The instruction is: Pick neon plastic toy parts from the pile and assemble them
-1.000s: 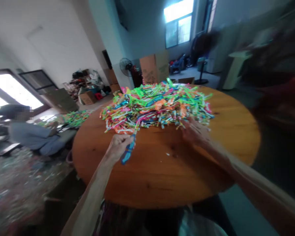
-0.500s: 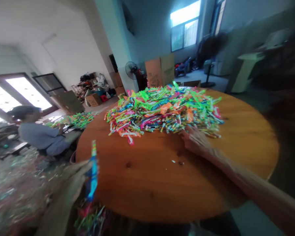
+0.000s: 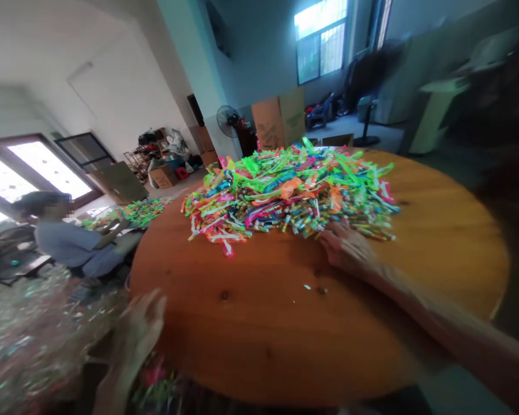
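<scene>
A large heap of slim, bright plastic pieces in green, orange, pink and blue lies on the round wooden table. At the heap's front edge rests my right hand, fingers curled down against the pieces; what they pinch is hidden. My left hand, somewhat blurred, hovers by the table's left rim with fingers apart and nothing in them. Below it, partly covered by the wrist and the table, are more coloured pieces. What contains them cannot be made out.
To the left a seated person works at another pile of coloured pieces. Clear, shiny plastic covers the floor there. Cardboard boxes and a standing fan are behind the table. A small white scrap lies on the tabletop.
My left hand has let go of the blue piece with a banded stick, which is no longer seen in it. My right hand stays at the heap's front edge. The view has shifted slightly.
</scene>
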Demonstrator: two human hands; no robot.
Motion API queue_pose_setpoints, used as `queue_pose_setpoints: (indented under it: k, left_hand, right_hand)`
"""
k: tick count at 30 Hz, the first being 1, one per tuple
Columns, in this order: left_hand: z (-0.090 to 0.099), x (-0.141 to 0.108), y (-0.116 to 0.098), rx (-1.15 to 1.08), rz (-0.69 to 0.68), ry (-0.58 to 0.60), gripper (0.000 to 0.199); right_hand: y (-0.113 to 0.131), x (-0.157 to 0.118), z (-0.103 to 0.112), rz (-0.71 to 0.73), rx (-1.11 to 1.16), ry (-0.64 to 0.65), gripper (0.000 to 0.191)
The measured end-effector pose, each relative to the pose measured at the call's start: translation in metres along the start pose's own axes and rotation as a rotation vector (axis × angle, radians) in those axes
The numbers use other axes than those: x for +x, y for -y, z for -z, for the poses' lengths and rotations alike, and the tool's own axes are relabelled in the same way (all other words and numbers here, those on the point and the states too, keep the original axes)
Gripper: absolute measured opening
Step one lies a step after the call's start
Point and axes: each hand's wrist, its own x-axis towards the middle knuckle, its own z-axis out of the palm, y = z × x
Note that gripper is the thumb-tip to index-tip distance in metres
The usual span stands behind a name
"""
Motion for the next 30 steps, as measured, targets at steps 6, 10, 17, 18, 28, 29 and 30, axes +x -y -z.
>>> queue_pose_setpoints:
  k: [6, 10, 17, 18, 28, 29, 30]
  left_hand:
    - [-0.079, 0.061, -0.049, 0.208, -0.273, 0.111, 0.045]
    - [-0.097, 0.097, -0.062, 0.334, -0.423, 0.131, 0.033]
    - [-0.088, 0.108, -0.071, 0.264, -0.625, 0.152, 0.03]
    - [-0.085, 0.107, -0.075, 0.211, -0.653, 0.123, 0.032]
    - [-0.071, 0.08, -0.15, 0.18, -0.609, 0.421, 0.024]
    - [-0.078, 0.078, -0.155, 0.153, -0.599, 0.45, 0.023]
    - [-0.085, 0.076, -0.158, 0.123, -0.582, 0.471, 0.022]
  right_hand:
    - [0.004, -0.001, 0.003, 0.048, 0.112, -0.146, 0.02]
    - [0.005, -0.001, 0.002, 0.022, 0.139, -0.152, 0.022]
    - [0.011, 0.0, 0.012, -0.064, 0.088, -0.024, 0.018]
    - [0.012, 0.002, 0.014, -0.083, 0.063, 0.008, 0.018]
    - [0.024, 0.03, 0.022, 0.074, -0.029, 0.376, 0.028]
    - [0.026, 0.029, 0.021, 0.09, -0.025, 0.388, 0.028]
    - [0.029, 0.028, 0.021, 0.106, -0.019, 0.388, 0.029]
